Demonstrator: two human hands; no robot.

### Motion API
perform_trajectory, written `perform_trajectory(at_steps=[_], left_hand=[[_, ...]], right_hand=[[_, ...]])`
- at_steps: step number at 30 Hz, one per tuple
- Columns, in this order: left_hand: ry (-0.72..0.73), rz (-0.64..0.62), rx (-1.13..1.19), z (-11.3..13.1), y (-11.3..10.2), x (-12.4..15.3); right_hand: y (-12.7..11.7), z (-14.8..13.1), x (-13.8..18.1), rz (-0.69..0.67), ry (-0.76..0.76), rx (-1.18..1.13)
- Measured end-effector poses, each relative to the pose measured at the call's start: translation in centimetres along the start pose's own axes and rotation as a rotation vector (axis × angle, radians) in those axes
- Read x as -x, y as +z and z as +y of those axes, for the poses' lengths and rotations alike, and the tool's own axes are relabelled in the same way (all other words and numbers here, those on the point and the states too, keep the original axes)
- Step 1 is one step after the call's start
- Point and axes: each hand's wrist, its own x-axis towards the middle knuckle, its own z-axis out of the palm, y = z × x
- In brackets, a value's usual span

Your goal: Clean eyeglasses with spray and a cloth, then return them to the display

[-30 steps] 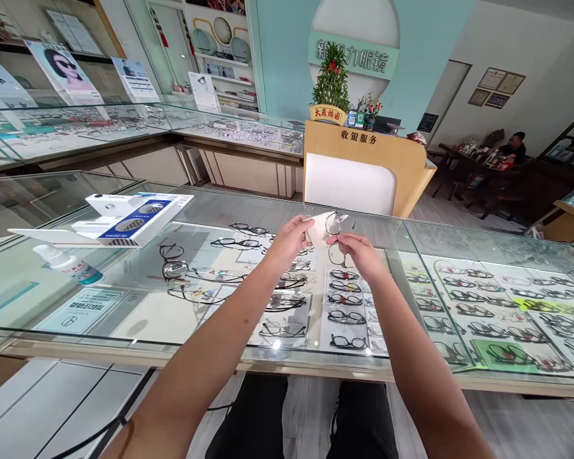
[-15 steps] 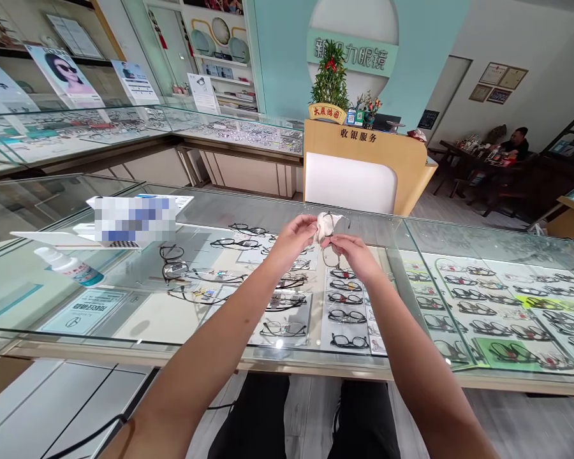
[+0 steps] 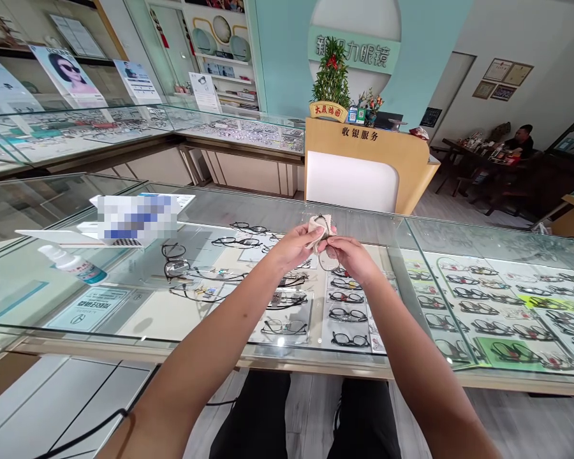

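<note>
Above the glass counter, my left hand [image 3: 294, 247] is closed on a pale cleaning cloth [image 3: 318, 223], its thumb pressed on top. The cloth is folded around one lens of a thin-framed pair of eyeglasses [image 3: 329, 262]. My right hand [image 3: 351, 254] pinches the frame near its middle, and the other round lens hangs below the fingers. Part of the frame is hidden by the cloth and fingers. Left of my hands, several dark-framed glasses [image 3: 176, 269] lie on the counter, and a white spray bottle [image 3: 79, 264] with a blue-green base leans among them.
An open white box [image 3: 136, 220] stands at the counter's left. Rows of eyeglasses [image 3: 347, 315] are laid out inside the glass display case [image 3: 268, 357]. Beyond the counter is a wooden cashier desk [image 3: 369, 143] with a plant. A person [image 3: 521, 141] sits at a table far right.
The cloth has been spread and wrapped over one lens, with my left thumb now across it. The glasses have turned, so the bare lens hangs a little differently. Both hands have shifted only slightly.
</note>
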Motion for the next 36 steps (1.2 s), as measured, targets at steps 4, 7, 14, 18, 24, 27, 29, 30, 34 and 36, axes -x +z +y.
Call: perform_trajectory(at_steps=[4,7,14,18,24,27,29,30,34,36], left_hand=[[-0.019,-0.026,0.029,0.0,0.0,0.0],[0.011,0.051,-0.020,-0.1,0.1,0.0],[0.061,0.067,-0.057,-0.7,0.7,0.0],[0.044,0.132,-0.030,-0.9,0.7,-0.1],[-0.021,0.124,0.067,-0.3,-0.5,-0.3],[-0.027,0.121,0.044,-0.1,-0.8,-0.2],[0.011,0.115,0.006,-0.2,-0.6,-0.2],[0.041,0.129,-0.008,-0.3,-0.5,-0.2],[0.110,0.193,-0.067,-0.7,0.3,-0.3],[0.129,0.185,-0.116,-0.9,0.6,-0.1]], right_hand=[[0.1,0.0,0.0,-0.013,0.009,-0.033],[-0.2,0.0,0.0,-0.028,0.003,0.033],[0.1,-0.5,0.2,-0.031,0.000,0.136],[0.4,-0.6,0.4,-0.061,-0.001,0.164],[-0.2,0.0,0.0,0.022,-0.021,0.022],[-0.4,0.1,-0.2,0.028,-0.017,-0.037],[-0.3,0.3,-0.3,0.026,-0.021,-0.028],[-0.3,0.4,-0.3,0.028,-0.021,-0.013],[-0.4,0.7,-0.4,0.017,-0.001,0.024],[-0.4,0.7,-0.3,-0.019,0.001,0.047]])
